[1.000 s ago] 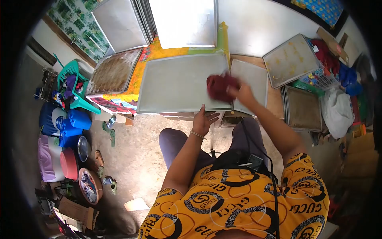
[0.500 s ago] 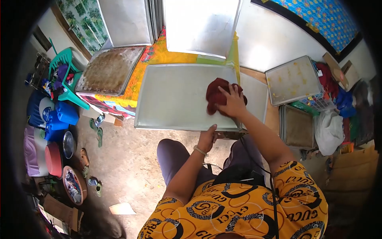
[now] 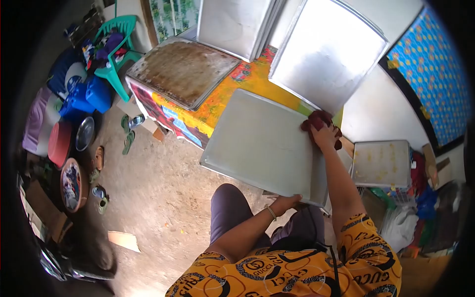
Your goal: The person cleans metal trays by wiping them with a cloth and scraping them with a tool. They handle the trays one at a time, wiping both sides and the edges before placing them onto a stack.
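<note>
A large grey metal tray (image 3: 262, 143) lies in front of me, partly over the edge of the cloth-covered table. My left hand (image 3: 288, 203) grips its near edge, close to the near right corner, with the fingers hidden under the rim. At the tray's far right corner my right hand (image 3: 324, 134) is closed on a dark red cloth (image 3: 319, 119), which is bunched against the rim. Behind the cloth, a shiny metal tray (image 3: 326, 54) leans upright.
A brown-stained tray (image 3: 183, 69) lies on the table's left part, with upright trays (image 3: 232, 27) behind it. A yellow-spotted tray (image 3: 381, 163) sits at the right. The floor holds sandals (image 3: 128, 142), basins (image 3: 59, 143) and a green chair (image 3: 116, 59).
My right hand and the red cloth have moved to the tray's far right corner. My left hand has shifted right along the near edge. The view has turned, and the tray appears rotated.
</note>
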`<act>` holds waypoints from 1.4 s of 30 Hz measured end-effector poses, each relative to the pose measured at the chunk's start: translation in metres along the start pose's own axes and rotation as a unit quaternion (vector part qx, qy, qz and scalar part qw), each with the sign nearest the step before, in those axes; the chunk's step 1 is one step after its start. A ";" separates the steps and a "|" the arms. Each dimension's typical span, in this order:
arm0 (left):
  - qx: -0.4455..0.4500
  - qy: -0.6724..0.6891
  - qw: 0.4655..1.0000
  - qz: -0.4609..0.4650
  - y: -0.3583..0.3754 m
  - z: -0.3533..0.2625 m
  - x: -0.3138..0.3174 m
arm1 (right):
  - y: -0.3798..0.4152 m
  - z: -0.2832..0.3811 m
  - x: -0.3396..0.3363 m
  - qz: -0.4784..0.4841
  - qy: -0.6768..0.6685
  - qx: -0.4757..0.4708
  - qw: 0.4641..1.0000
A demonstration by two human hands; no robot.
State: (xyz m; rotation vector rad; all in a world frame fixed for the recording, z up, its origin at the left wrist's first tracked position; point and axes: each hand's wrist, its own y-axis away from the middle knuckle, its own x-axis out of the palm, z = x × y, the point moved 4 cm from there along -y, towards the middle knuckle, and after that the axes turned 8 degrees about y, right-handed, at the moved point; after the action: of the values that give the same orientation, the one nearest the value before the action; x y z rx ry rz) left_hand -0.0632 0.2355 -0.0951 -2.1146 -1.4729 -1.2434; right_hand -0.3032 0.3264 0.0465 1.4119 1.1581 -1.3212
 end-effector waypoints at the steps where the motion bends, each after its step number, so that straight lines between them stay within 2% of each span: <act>1: -0.001 -0.021 1.000 0.004 -0.003 0.006 -0.004 | 0.004 0.010 -0.003 0.001 0.006 0.003 1.000; 2: -0.003 -0.042 0.999 0.009 -0.008 0.011 -0.007 | 0.010 0.027 -0.003 -0.001 0.030 -0.029 0.999; 3: -0.016 -0.031 0.999 0.012 -0.008 0.009 -0.005 | 0.011 0.045 0.007 -0.046 0.044 -0.065 0.996; 5: -0.045 -0.011 0.999 0.019 -0.002 0.002 0.003 | 0.019 0.092 0.013 -0.075 0.013 -0.127 0.989; 7: -0.053 -0.011 0.998 0.013 -0.003 0.009 0.003 | 0.029 0.146 0.002 -0.057 -0.029 -0.161 0.985; 11: -0.059 -0.079 0.995 0.035 -0.004 0.003 0.005 | 0.029 0.236 -0.006 -0.047 -0.015 -0.230 0.972; 13: -0.033 -0.132 0.990 0.030 -0.004 -0.002 0.006 | 0.027 0.263 -0.010 -0.040 -0.021 -0.254 0.966; 15: -0.057 -0.169 0.984 0.023 0.002 -0.013 0.004 | 0.024 0.278 -0.015 -0.033 -0.036 -0.276 0.960; 16: -0.071 -0.188 0.979 0.020 0.008 -0.020 0.006 | 0.023 0.282 -0.017 -0.030 -0.047 -0.277 0.959; 19: 0.039 -0.343 0.931 0.121 0.002 -0.027 0.004 | 0.019 0.287 -0.015 -0.035 -0.057 -0.281 0.957; 20: 0.000 -0.355 0.926 0.130 0.002 -0.021 0.002 | 0.022 0.287 -0.012 -0.043 -0.048 -0.292 0.954; 22: -0.074 -0.380 0.910 0.150 0.020 -0.061 0.017 | 0.027 0.286 -0.006 -0.063 -0.031 -0.314 0.947; 24: -0.075 -0.381 0.907 0.162 0.024 -0.070 0.024 | 0.052 0.285 -0.010 -0.058 -0.055 -0.366 0.927; 28: 0.051 -0.252 0.950 0.179 0.001 -0.041 0.018 | 0.111 0.275 -0.008 -0.077 -0.108 -0.447 0.885; 30: 0.105 -0.260 0.945 0.168 -0.001 -0.030 0.019 | 0.128 0.261 -0.011 -0.070 -0.116 -0.462 0.876; 31: 0.125 -0.320 0.927 0.153 0.008 -0.039 0.016 | 0.130 0.250 -0.011 -0.067 -0.121 -0.463 0.876; 33: 0.088 -0.412 0.900 0.114 0.017 -0.046 0.017 | 0.132 0.228 -0.008 -0.059 -0.136 -0.467 0.872; 35: -0.024 -0.475 0.877 0.063 0.016 -0.034 0.007 | 0.127 0.201 -0.004 -0.064 -0.133 -0.446 0.883; 36: 0.128 -0.519 0.843 0.063 0.022 -0.038 0.010 | 0.122 0.188 0.001 -0.059 -0.135 -0.432 0.890; 37: 0.090 -0.361 0.928 0.030 0.026 -0.036 0.009 | 0.122 0.173 0.000 -0.055 -0.136 -0.418 0.896; 38: 0.051 -0.191 0.980 -0.008 0.028 -0.033 0.008 | 0.122 0.158 -0.002 -0.050 -0.138 -0.406 0.902; 39: 0.011 -0.013 0.999 -0.046 0.029 -0.029 0.007 | 0.121 0.142 -0.001 -0.050 -0.133 -0.397 0.907; 40: 0.049 -0.022 0.998 -0.029 0.031 -0.032 0.009 | 0.120 0.124 0.001 -0.052 -0.128 -0.388 0.911; 42: 0.053 -0.015 0.997 -0.054 0.035 -0.032 0.011 | 0.117 0.087 0.002 -0.053 -0.118 -0.365 0.922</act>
State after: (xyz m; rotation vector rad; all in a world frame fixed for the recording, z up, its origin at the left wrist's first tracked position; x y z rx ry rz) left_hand -0.0473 0.2062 -0.0596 -2.0161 -1.6486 -1.1472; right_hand -0.2060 0.2175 0.0378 0.6363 1.3746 -0.9344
